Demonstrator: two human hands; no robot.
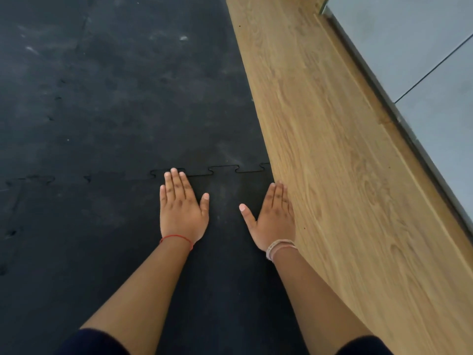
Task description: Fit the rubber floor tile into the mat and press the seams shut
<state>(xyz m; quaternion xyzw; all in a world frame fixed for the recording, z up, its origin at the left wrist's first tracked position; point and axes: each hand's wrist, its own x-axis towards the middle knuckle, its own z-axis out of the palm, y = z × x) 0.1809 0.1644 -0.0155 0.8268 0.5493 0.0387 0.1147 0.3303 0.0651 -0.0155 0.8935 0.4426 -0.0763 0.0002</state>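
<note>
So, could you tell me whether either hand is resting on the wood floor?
No, the left hand and right hand both lie flat on the black tile, beside the wood floor.

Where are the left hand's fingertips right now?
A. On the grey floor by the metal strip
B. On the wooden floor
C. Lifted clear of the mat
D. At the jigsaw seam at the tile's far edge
D: the left hand lies flat on the rubber tile, its fingertips reaching the jigsaw seam.
</note>
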